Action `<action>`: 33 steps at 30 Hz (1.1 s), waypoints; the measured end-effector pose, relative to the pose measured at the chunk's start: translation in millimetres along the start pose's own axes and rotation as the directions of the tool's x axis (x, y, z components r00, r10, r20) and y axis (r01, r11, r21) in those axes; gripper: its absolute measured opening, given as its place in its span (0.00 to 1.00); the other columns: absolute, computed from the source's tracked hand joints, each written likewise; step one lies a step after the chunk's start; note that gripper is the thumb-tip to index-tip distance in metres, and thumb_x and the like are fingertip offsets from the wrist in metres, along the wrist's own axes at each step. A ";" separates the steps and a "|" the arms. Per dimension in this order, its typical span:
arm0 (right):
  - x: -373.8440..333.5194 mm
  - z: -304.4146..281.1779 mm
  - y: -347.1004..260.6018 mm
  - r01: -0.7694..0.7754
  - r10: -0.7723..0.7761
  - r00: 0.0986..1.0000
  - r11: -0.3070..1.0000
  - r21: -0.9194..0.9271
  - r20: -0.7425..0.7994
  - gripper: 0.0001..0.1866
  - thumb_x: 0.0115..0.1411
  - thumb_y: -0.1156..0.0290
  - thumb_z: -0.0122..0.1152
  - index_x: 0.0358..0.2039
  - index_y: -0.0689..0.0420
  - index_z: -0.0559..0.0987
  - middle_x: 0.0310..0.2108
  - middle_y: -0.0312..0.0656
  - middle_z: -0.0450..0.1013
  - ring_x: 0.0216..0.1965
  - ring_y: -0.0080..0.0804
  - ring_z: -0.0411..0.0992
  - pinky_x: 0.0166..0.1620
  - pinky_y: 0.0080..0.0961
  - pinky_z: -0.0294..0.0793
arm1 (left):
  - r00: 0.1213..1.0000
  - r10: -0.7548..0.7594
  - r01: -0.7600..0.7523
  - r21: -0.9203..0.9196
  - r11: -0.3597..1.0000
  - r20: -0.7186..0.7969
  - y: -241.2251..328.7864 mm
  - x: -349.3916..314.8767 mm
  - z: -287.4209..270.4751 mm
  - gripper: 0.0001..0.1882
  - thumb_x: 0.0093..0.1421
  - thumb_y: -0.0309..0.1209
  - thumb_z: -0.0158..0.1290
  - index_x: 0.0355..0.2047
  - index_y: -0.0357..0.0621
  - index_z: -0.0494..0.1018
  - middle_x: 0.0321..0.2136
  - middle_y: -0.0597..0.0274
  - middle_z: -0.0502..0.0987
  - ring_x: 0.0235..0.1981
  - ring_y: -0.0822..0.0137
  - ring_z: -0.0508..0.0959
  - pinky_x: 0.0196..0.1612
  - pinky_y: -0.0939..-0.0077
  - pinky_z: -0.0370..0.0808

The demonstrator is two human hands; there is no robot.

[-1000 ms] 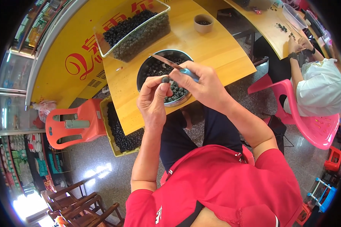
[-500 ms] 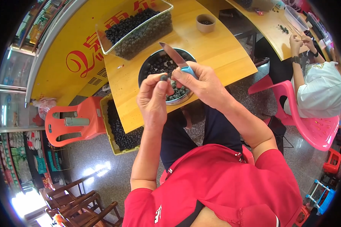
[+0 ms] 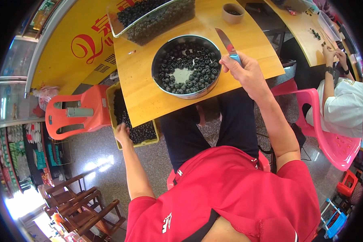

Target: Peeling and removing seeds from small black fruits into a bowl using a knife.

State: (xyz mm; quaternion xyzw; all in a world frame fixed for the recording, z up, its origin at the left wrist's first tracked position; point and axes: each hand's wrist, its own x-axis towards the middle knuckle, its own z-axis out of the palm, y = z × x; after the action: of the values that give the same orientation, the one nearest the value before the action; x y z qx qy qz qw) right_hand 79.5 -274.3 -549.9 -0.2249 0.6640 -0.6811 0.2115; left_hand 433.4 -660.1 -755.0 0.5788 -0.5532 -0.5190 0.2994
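My right hand [image 3: 246,72] is closed round the blue handle [image 3: 235,59] of a knife, its blade [image 3: 225,39] pointing up and away at the far side. Just left of it, a round dark-lined tin [image 3: 157,76] stands on the wooden table, holding many small dark round bead-like pieces [image 3: 197,72]; its pale bottom shows through a gap. My left hand [image 3: 123,133] is down beyond the table's left edge, over a yellow crate [image 3: 146,142] full of similar dark pieces [image 3: 143,132]. Its fingers are small and blurred, so whether they hold anything is hidden.
A clear plastic bin [image 3: 159,26] of dark pieces stands at the table's far left, a small brown cup [image 3: 232,14] at the far right. An orange chair [image 3: 78,113] is left of the crate. Another person [image 3: 339,97] works at a table on the right.
My left hand has left the space above the tin, where it held a dark piece, and moved down-left to the crate. My right hand with the knife has shifted right, away from the tin.
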 end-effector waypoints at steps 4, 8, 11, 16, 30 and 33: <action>-1.1 -0.3 9.6 -0.014 0.014 1.000 1.000 -0.009 0.003 0.13 0.64 0.61 0.58 0.35 0.60 0.78 0.23 0.27 0.69 0.20 0.08 0.55 0.23 0.10 0.52 | 0.961 -0.240 0.231 -0.078 0.970 -0.138 -63.0 3.6 -30.2 0.10 0.55 0.30 0.59 0.36 0.40 0.74 0.23 0.64 0.75 0.21 0.73 0.74 0.25 0.85 0.71; -1.4 -2.7 6.1 -0.076 0.077 0.997 0.996 -0.042 0.016 0.13 0.64 0.64 0.57 0.34 0.63 0.78 0.27 0.32 0.73 0.32 0.16 0.68 0.40 0.15 0.67 | 0.974 -0.115 0.108 -0.048 0.993 -0.194 -46.0 2.0 -27.5 0.11 0.58 0.31 0.56 0.39 0.38 0.74 0.28 0.63 0.76 0.24 0.74 0.74 0.26 0.85 0.71; -0.7 -8.2 11.9 -0.070 0.070 0.998 0.996 -0.053 0.003 0.13 0.64 0.64 0.57 0.34 0.63 0.78 0.26 0.32 0.73 0.32 0.16 0.68 0.41 0.16 0.67 | 0.942 0.333 -0.332 0.020 0.943 -0.052 36.9 -18.4 21.4 0.12 0.62 0.31 0.53 0.43 0.37 0.73 0.31 0.63 0.78 0.27 0.77 0.73 0.26 0.85 0.69; 2.6 -3.5 6.2 -0.098 0.098 0.995 0.995 -0.027 0.008 0.13 0.64 0.64 0.58 0.35 0.64 0.78 0.27 0.33 0.74 0.32 0.16 0.69 0.40 0.15 0.67 | 0.668 0.586 -0.601 -0.131 0.788 0.458 215.7 -129.3 101.7 0.11 0.62 0.26 0.53 0.44 0.36 0.74 0.32 0.64 0.78 0.30 0.77 0.74 0.33 0.85 0.70; -5.8 -7.5 -2.9 0.035 -0.033 0.999 0.998 -0.046 0.040 0.12 0.65 0.64 0.55 0.35 0.61 0.78 0.26 0.29 0.71 0.28 0.13 0.63 0.33 0.12 0.61 | 0.170 0.012 -0.983 0.169 0.076 0.985 246.3 -159.9 256.2 0.13 0.53 0.40 0.57 0.29 0.44 0.77 0.27 0.56 0.79 0.34 0.54 0.78 0.36 0.61 0.73; -6.1 -11.9 -0.2 0.046 -0.045 0.999 0.998 -0.034 0.029 0.12 0.65 0.64 0.55 0.35 0.61 0.78 0.26 0.30 0.71 0.29 0.13 0.64 0.34 0.12 0.62 | 0.177 0.024 -0.982 0.175 0.070 0.984 245.7 -166.2 256.5 0.11 0.51 0.38 0.57 0.27 0.43 0.75 0.27 0.56 0.79 0.34 0.54 0.78 0.36 0.61 0.72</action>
State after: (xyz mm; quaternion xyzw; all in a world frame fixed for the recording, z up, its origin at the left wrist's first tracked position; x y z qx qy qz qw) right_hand 77.4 -261.1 -550.1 -0.2531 0.6672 -0.6709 0.2016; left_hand 138.4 -494.8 -556.2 -0.0031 -0.9775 -0.1425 -0.1554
